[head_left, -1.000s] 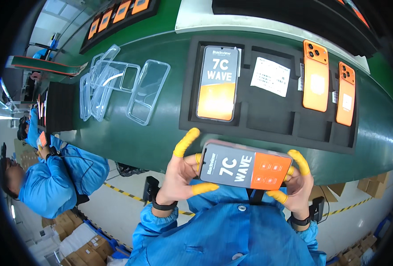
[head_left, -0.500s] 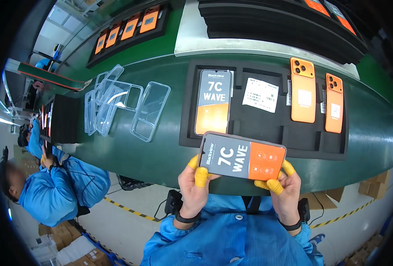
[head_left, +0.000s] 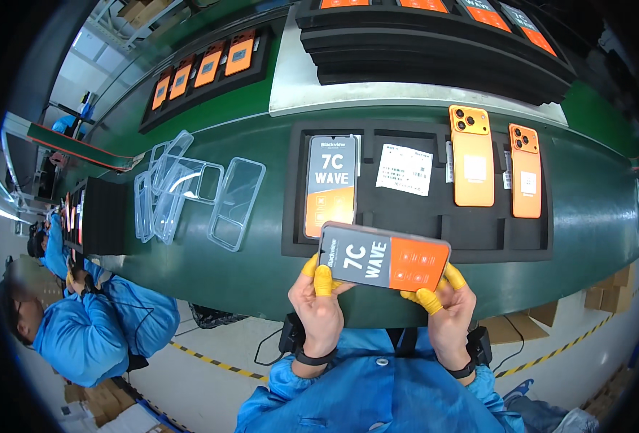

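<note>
A smartphone (head_left: 386,257) with a grey and orange printed film on its front lies sideways between my hands, above the table's near edge. My left hand (head_left: 318,303) grips its left end, and my right hand (head_left: 442,303) grips its right end; yellow finger cots cover the thumbs and some fingers. Just beyond it is a black foam tray (head_left: 417,238). In the tray's left slot sits another film-covered phone (head_left: 331,186), face up. Two orange phones (head_left: 472,162) lie camera side up at the right. A white label (head_left: 404,170) rests in a slot between.
Several clear phone cases (head_left: 237,204) lie loosely piled left on the green table (head_left: 261,285). Stacked black trays (head_left: 435,54) with phones stand at the back, and a tray of orange phones (head_left: 206,66) lies far left. A co-worker in blue (head_left: 110,325) sits at left.
The view has shifted slightly, so the tray and table things appear a little lower and further left. Both hands keep the phone held in nearly the same pose.
</note>
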Available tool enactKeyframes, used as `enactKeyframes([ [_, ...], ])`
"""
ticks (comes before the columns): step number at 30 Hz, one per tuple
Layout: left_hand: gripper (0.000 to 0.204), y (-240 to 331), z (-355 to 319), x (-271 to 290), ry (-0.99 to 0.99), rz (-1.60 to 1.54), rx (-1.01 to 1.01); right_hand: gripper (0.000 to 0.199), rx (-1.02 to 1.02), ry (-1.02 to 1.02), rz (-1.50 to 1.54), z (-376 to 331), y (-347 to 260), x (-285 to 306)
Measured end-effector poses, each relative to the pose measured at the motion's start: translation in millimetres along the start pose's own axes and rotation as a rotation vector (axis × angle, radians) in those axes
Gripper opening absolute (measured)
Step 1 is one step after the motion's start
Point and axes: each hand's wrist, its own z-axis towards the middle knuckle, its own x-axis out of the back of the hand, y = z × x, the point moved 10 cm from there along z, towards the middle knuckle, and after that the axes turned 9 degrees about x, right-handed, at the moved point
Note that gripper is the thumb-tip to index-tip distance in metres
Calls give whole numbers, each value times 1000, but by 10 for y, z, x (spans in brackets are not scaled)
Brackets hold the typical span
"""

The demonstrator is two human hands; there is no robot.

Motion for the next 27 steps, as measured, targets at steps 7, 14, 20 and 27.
enactKeyframes([
  [7,50,160,-61,-185,-216,-20,95,52,-146,68,197,91,58,75],
  [14,63,251,-163,-346,-392,13,-12,45,-121,-35,238,190,52,-4],
  [20,55,148,-61,-210,-200,-225,-42,41,-41,-70,215,173,28,-129],
  [27,49,161,2,-235,-196,-314,4,29,-47,-116,162,222,-26,-170],
])
